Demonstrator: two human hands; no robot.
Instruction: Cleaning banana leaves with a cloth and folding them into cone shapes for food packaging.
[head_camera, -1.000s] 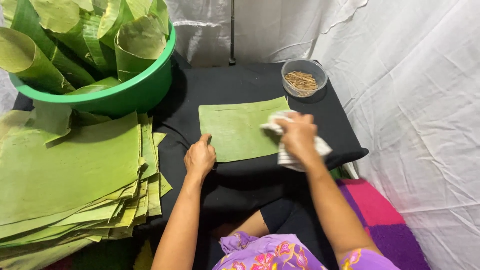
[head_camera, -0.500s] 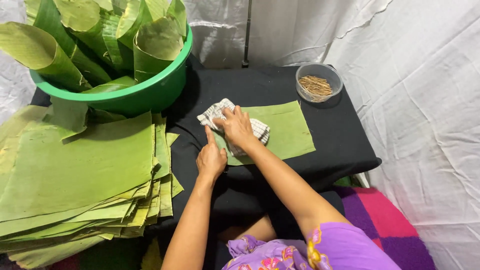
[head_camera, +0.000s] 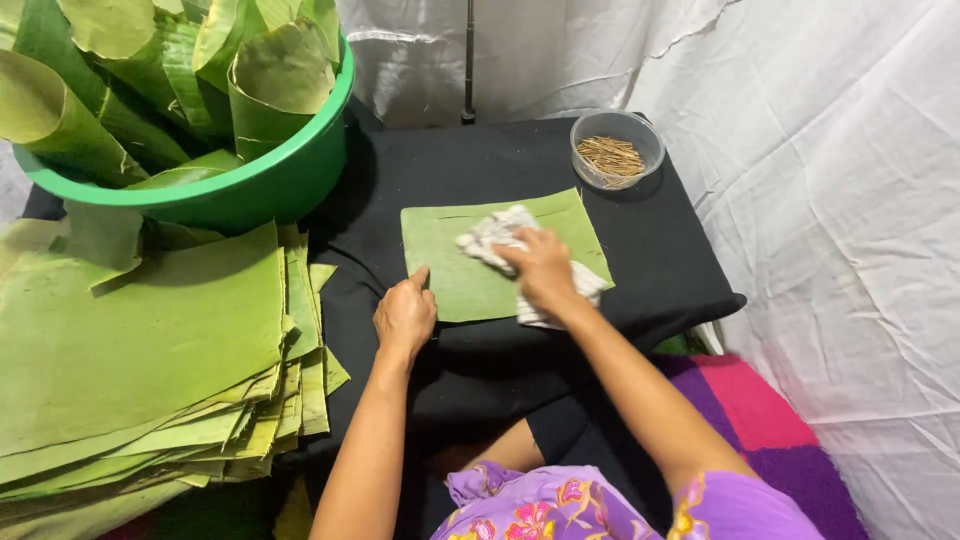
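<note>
My right hand (head_camera: 545, 268) pressed down on the cloth (head_camera: 500, 237), fingers curled over it, gripping it flat against the leaf (head_camera: 450, 265). The leaf lay on the black worktop (head_camera: 660, 250), in front of me. My left hand (head_camera: 405, 315) was loosely curled, thumb on the leaf's near-left edge, holding nothing. A clear bowl (head_camera: 617, 148) of sticks sat behind the leaf; the leaf stack (head_camera: 140, 350) and green tub (head_camera: 260, 190) were to my left.
</note>
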